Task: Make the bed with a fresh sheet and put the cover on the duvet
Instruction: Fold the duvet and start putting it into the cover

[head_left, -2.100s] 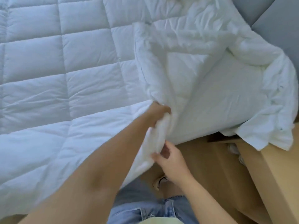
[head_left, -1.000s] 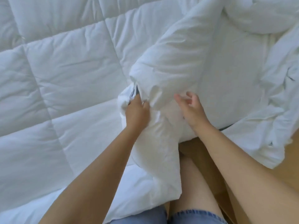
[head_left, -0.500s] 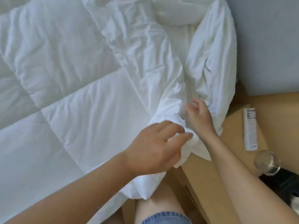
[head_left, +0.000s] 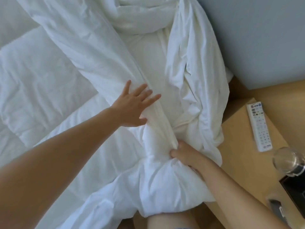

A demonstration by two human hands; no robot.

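A white quilted duvet lies spread over the bed and fills the left half of the head view. A white, crumpled duvet cover is bunched over its right corner and runs up to the top edge. My left hand lies flat with spread fingers on a long fold of the cover. Lower down, my right hand grips the gathered corner of cover and duvet, its fingers sunk into the cloth. That corner hangs over the bed's near edge above my knee.
A wooden bedside table stands at the right with a white remote control, a clear glass and a dark object at the frame's edge. A grey headboard panel rises at the top right.
My left hand let go of the bunched corner and moved up onto the fold, fingers now spread flat. My right hand dropped and closed on the corner. The view shifted right.
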